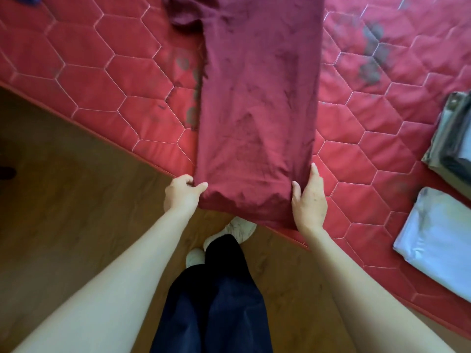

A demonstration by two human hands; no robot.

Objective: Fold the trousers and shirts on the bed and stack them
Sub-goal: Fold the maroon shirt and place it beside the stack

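Across the red quilted bed (107, 80), a maroon garment (257, 103) lies in a long folded strip that runs from the top of the view down to the near mattress edge, where its lower end hangs slightly past the edge. The left hand (182, 193) grips the strip's near-left corner, thumb on top and fingers curled under the cloth. The right hand (308, 200) lies along the near-right side with straight fingers resting against the fold, thumb on the fabric; it pinches nothing that can be seen.

At the strip's upper left a bunched part of the same maroon cloth (186, 11) sticks out sideways. Well to the right, near the view's edge, sit two folded piles: a grey-green one (453, 138) farther up and a pale blue one (438, 240) nearer, apart from each other and from the strip. A scrap of dark blue cloth (30, 0) shows at the top left corner.

Bare quilt lies on both sides of the strip, wider on the left. The mattress edge runs diagonally, with brown wooden floor (63, 200) below it, where the person's dark trousers (216, 301) and pale shoes (240, 229) stand close to the bed.
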